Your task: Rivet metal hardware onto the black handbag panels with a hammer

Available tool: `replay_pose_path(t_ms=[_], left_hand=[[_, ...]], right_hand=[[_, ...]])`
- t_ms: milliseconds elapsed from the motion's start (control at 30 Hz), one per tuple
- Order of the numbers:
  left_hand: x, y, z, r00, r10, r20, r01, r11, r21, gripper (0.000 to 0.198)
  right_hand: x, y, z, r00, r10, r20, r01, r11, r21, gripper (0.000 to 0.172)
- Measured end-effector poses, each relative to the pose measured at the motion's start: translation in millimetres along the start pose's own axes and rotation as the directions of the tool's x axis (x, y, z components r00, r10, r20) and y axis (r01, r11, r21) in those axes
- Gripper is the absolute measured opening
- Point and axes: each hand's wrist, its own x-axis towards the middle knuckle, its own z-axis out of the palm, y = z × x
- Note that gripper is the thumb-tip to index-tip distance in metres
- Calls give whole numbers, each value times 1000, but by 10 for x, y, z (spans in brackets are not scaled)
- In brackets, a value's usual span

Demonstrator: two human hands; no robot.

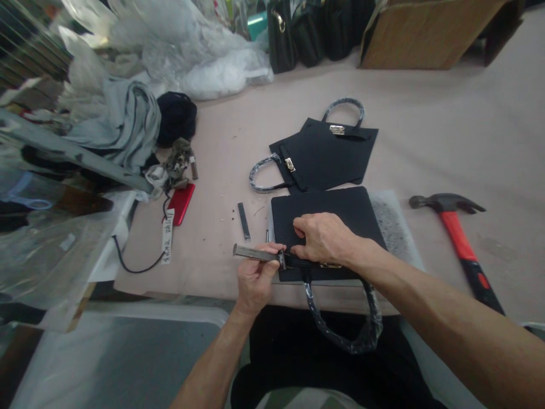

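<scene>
A black bag panel [327, 207] lies flat at the table's near edge, its plastic-wrapped handle [332, 335] hanging over toward my lap. My left hand [254, 284] is closed around a grey metal punch [255, 253], held nearly level at the panel's left edge. Just beside its tip, my right hand [326, 236] rests on the panel with curled fingers, thumb and index close together. Whatever those fingers pinch is hidden. Part of a gold-coloured clasp [331, 265] shows below the right wrist. Under the panel is a speckled white board [395, 227].
A red-handled claw hammer [455, 227] lies to the right. Beyond the panel are two overlapping black bag panels [327, 150] with wrapped handles. A dark metal bar [244, 221] and a red phone-like object [182, 204] lie left. A cardboard box [430, 34] stands at the back.
</scene>
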Motion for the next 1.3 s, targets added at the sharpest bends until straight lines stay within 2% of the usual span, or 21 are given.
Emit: replay_pose_path(t_ms=[333,467,567,667,767,833,967,1100,1300], left_hand=[[42,27,3,997,70,34,-72,995,73,11],[44,35,7,998,53,34,-55,997,49,11],[62,44,9,999,30,25,-30,999,32,11],[86,58,8,999,29,32,-30,999,29,12],[96,64,8,999,12,32,-12,1000,12,13],[95,63,8,1000,-7,21,7,1000,-9,14],[102,62,1,1000,-19,22,20,999,-32,14],[122,55,-16,999,-20,43,21,999,-28,15],[112,35,-22,999,-33,39,34,999,-23,16]], right_hand=[[32,9,-57,993,-102,55,102,995,-13,25],[45,24,-68,995,-79,63,79,997,12,23],[9,77,-41,998,-61,30,57,992,109,23],[-130,109,17,998,-48,-37,57,944,325,24],[-386,48,108,984,-96,-153,155,883,442,21],[-578,-38,188,971,-119,-205,194,896,399,23],[-840,-174,345,977,-85,-197,135,957,258,41],[-899,-173,420,983,-82,-164,117,968,221,49],[-917,-177,472,973,-93,-213,134,972,190,44]])
